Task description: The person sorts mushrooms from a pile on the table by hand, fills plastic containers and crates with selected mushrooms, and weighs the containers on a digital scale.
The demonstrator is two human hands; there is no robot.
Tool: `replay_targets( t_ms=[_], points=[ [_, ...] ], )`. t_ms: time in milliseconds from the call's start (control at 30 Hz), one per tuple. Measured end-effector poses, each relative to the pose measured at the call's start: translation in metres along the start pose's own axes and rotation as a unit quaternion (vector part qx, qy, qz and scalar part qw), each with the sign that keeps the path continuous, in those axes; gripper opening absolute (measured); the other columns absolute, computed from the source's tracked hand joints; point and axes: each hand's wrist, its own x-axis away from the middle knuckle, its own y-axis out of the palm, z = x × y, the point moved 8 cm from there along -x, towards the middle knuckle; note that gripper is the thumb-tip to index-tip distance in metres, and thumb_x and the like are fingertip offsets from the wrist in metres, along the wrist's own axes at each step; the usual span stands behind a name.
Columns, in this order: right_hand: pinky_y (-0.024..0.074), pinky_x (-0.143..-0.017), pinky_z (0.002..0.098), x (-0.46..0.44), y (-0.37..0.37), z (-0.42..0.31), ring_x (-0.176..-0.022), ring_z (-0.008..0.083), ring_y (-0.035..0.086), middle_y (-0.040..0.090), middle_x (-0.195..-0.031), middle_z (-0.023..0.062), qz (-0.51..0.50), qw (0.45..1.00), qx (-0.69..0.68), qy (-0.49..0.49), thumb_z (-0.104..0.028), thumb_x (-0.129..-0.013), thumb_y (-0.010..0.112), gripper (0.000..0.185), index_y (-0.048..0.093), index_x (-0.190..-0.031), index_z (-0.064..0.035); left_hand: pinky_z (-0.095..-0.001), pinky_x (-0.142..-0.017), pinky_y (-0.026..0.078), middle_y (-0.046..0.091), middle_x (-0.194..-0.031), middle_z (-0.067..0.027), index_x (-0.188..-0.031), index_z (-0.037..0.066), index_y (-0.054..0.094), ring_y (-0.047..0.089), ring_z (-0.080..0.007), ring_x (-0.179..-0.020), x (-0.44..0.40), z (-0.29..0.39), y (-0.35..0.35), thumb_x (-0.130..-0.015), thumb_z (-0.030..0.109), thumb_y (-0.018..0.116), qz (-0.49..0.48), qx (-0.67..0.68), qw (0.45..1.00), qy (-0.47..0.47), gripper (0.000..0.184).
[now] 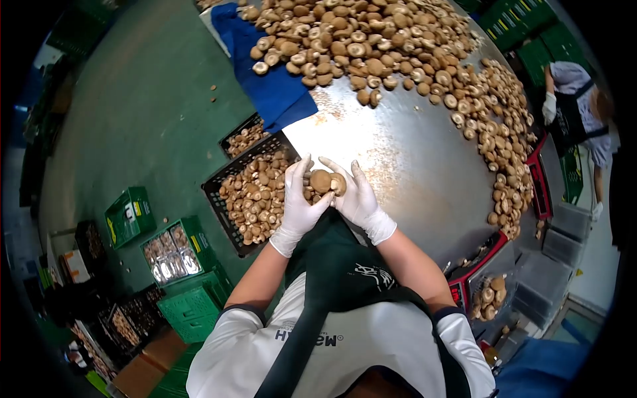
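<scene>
Mushrooms (321,181) are pinched between the curved fingers of left hand (302,201) and right hand (359,198). Both reach forward by the worktop's (424,166) left edge, beside the crate (219,222).

Our gloved left hand (300,202) and right hand (357,199) curl toward each other, fingers (296,171) pointing forward, thumbs (324,201) close together; our bare forearms (260,275) slant inward to slightly bunched glove cuffs (285,240).

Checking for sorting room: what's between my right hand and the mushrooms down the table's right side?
Only metal tabletop with brown specks lies between your right hand and those mushrooms, in the head view.
</scene>
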Motion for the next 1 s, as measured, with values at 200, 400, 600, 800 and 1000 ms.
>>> replay_targets(
  t_ms=[200,400,600,800,1000],
  points=[
    [0.0453,-0.089,0.0331,0.019,-0.031,-0.013,-0.106,0.0184,0.057,0.054,-0.13,0.0108,0.01,0.997,-0.062,-0.038,-0.061,-0.101,0.026,0.073,0.03,-0.151,-0.0079,-0.0353,-0.097,0.048,0.053,-0.126,-0.0177,-0.14,-0.001,0.038,0.06,-0.0262,-0.108,0.006,-0.031,0.048,-0.083,0.0,0.066,-0.096,0.336,0.921,-0.173,0.064],
    [0.0445,-0.091,0.0324,0.045,-0.035,-0.044,-0.11,0.0173,0.055,0.051,-0.133,0.0127,0.056,0.988,0.043,-0.14,-0.048,-0.105,0.027,0.061,0.034,-0.148,-0.0048,-0.0455,-0.102,0.041,0.052,-0.127,-0.0158,-0.144,0.006,0.037,0.048,-0.0314,-0.121,0.018,-0.072,0.092,-0.094,0.037,0.046,-0.065,0.619,0.674,-0.398,0.06],
    [0.043,-0.102,0.0316,0.062,-0.038,-0.072,-0.121,0.022,0.053,0.055,-0.132,0.0128,0.175,0.894,0.326,-0.253,-0.039,-0.107,0.03,0.052,0.046,-0.141,-0.0019,-0.0454,-0.099,0.046,0.046,-0.139,-0.0183,-0.136,0.007,0.046,0.05,-0.0315,-0.122,0.023,-0.052,0.135,-0.099,0.049,0.041,-0.09,0.693,0.504,-0.509,0.056],
    [0.047,-0.096,0.0323,0.084,-0.126,-0.104,-0.11,0.021,0.059,0.059,-0.128,0.0116,0.35,0.867,0.245,-0.258,-0.03,-0.106,0.038,0.042,0.054,-0.133,-0.0027,-0.0388,-0.089,0.051,0.054,-0.13,-0.0175,-0.132,0.008,0.048,0.056,-0.0277,-0.106,0.006,-0.055,0.146,-0.1,0.043,0.04,-0.053,0.72,0.446,-0.529,0.048],
    [0.0458,-0.097,0.0291,0.07,-0.114,-0.095,-0.107,0.0174,0.061,0.065,-0.118,0.0102,0.304,0.856,0.355,-0.223,-0.011,-0.1,0.047,0.03,0.06,-0.125,-0.0004,-0.0317,-0.074,0.052,0.056,-0.118,-0.0129,-0.124,0.006,0.055,0.058,-0.0206,-0.092,-0.026,-0.079,0.088,-0.089,0.012,0.051,-0.036,0.425,0.817,-0.387,0.035]
  ],
)
